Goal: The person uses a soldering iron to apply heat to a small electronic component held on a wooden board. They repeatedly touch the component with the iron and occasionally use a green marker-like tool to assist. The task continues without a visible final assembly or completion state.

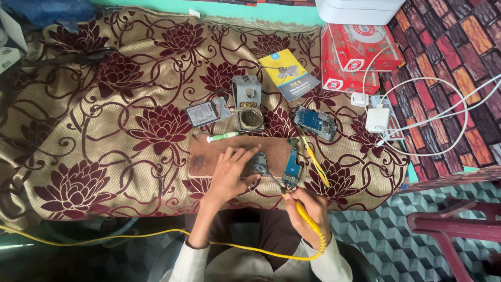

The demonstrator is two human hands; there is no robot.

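A floral cloth in gold and maroon covers the whole work surface, and a wooden board lies on it near the front edge. On the board sit 2 circuit boards: a blue one and a smaller grey one. The left hand lies flat, fingers pressing beside the grey board. The right hand is clenched around a yellow soldering iron, whose tip seems to reach the gap between the boards, though it is too small to be sure. Steady pressure from the left and a brief, light touch of the tip would serve best. Behind, a tip-cleaner stand holds brass wool in its round cup.
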